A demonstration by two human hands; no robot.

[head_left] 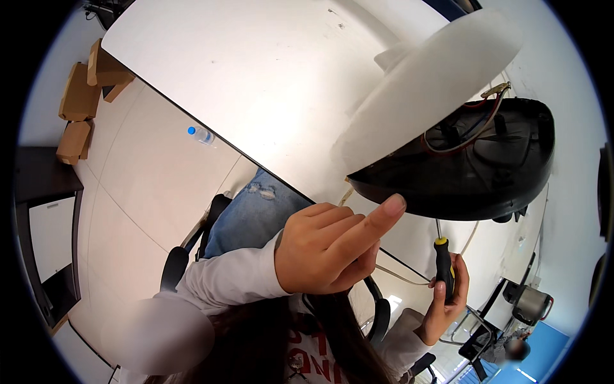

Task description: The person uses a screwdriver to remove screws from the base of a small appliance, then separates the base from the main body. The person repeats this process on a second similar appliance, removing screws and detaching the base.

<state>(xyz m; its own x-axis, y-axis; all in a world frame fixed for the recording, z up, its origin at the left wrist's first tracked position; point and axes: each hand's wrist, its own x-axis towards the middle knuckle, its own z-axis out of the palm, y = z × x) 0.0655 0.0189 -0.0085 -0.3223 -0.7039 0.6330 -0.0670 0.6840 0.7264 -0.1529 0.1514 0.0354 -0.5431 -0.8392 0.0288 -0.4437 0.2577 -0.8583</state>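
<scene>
A black plastic shell (460, 185), open on top with loose wires (462, 148) inside, is tilted over the table's near right part. A large whitish rounded piece (435, 83) rises from its left edge. My right hand (446, 307) is wrapped round the black and yellow handle of a screwdriver (442, 265), whose metal shaft points up to the shell's underside. Whether the tip touches a screw is hidden. My left hand (332, 246) is just below the shell's near left edge, index finger stretched out, other fingers curled, with nothing visible in it.
The white table (243, 70) extends to the far left. A plastic bottle (201, 135) with a blue cap and cardboard boxes (80, 93) lie on the floor at left, near a dark cabinet (48, 230). Chair armrests (174, 269) flank me. At lower right stands a metal pot (532, 304).
</scene>
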